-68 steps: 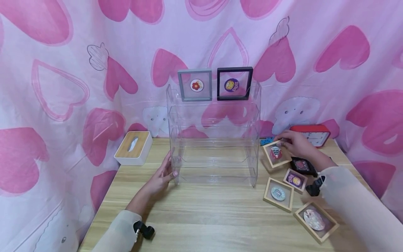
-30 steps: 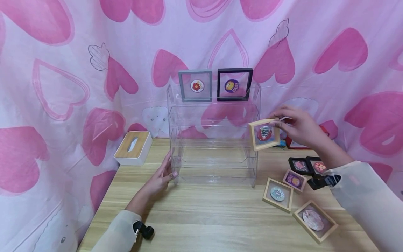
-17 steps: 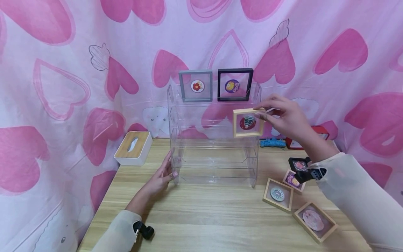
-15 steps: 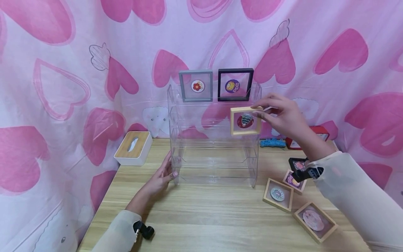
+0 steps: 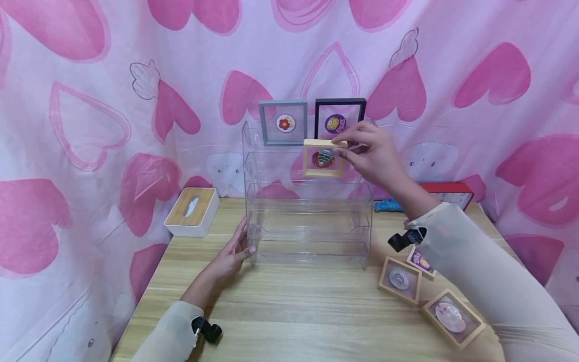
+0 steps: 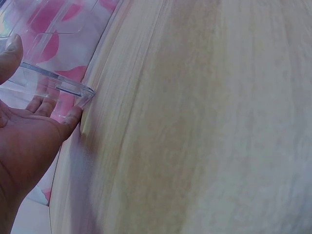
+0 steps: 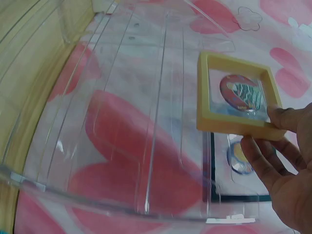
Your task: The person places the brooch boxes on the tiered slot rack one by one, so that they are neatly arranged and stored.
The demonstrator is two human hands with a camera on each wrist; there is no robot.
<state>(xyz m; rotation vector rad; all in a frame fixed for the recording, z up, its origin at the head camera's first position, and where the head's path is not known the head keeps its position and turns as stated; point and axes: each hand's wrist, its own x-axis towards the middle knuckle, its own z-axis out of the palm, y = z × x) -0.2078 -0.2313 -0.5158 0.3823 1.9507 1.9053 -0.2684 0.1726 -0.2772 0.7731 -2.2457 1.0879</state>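
My right hand (image 5: 373, 153) pinches the right top edge of a small light-wood display frame (image 5: 323, 159). Inside it is a round red badge with a striped green tree shape. The frame is held upright, overlapping the upper tiers of a clear acrylic display rack (image 5: 307, 203) in the head view. My left hand (image 5: 232, 251) grips the rack's lower left side panel; in the left wrist view the thumb lies on one side of the panel (image 6: 56, 80), the fingers on the other. On the top tier stand a grey frame (image 5: 283, 143) and a black frame (image 5: 318, 118), partly hidden by my right hand.
Several wood frames lie at the table's right, including one with a pale blue badge (image 5: 399, 279) and one with a pink badge (image 5: 450, 317). Behind the right arm are a red clock (image 5: 448, 188) and a blue item (image 5: 388, 205). A tissue box (image 5: 191, 212) sits left.
My right hand has lifted the tree-badge frame from the table's right side and carried it up and left to the rack's upper tiers. The left hand has stayed on the rack.
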